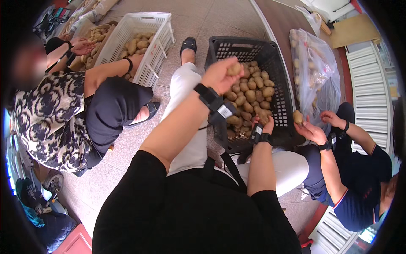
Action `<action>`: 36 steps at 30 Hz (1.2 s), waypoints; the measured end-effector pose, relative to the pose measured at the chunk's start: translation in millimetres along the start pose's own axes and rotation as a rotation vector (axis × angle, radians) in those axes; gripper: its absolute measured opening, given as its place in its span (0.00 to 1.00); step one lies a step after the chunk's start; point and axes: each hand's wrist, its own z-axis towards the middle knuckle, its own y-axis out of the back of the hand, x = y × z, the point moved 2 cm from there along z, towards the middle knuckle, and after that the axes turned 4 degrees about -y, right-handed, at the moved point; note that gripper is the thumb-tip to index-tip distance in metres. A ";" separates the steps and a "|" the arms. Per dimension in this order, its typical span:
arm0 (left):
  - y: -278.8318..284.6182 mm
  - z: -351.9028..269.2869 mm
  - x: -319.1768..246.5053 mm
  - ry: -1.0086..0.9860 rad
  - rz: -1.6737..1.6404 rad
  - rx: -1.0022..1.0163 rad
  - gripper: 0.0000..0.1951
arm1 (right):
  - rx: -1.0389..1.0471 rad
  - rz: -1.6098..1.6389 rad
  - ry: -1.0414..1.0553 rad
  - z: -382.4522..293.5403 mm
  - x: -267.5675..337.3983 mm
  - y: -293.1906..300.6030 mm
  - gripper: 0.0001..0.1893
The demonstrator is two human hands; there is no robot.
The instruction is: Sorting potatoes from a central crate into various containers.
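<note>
A black plastic crate (219, 47) stands on the floor between my knees, with many brown potatoes (250, 95) piled inside. My left hand (220, 74) is raised over the crate's left side, its fingers closed around a potato (234, 69); motion blurs it slightly. At the crate's near end, my right hand (268, 124) is cupped palm up around a potato (263, 116). From above I cannot tell whether a second one rests in that palm. Both my wrists carry black strapped devices.
To the left, a co-worker (50, 123) reaches into a white plastic crate (111, 38) of potatoes. At the right another person's hand (312, 131) holds a potato (297, 117) beside a clear plastic bag (317, 66) of potatoes.
</note>
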 end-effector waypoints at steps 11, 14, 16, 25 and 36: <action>100.2 12.2 -194.3 -0.533 -0.205 -0.377 0.13 | -0.156 -0.013 0.008 8.0 -17.7 15.0 0.20; 143.9 35.7 -216.8 -0.552 -0.299 -0.449 0.15 | -0.140 0.013 -0.012 9.4 -12.6 15.2 0.19; 153.6 52.7 -208.6 -0.573 -0.274 -0.499 0.16 | -0.162 0.068 -0.039 5.8 -8.0 22.6 0.18; 214.1 71.6 -260.9 -0.811 1.220 -0.576 0.18 | -0.026 0.031 -0.144 42.8 -13.4 24.6 0.19; 20.5 18.3 25.5 0.038 0.486 -0.032 0.18 | -0.125 -0.251 0.168 21.4 -5.8 4.6 0.25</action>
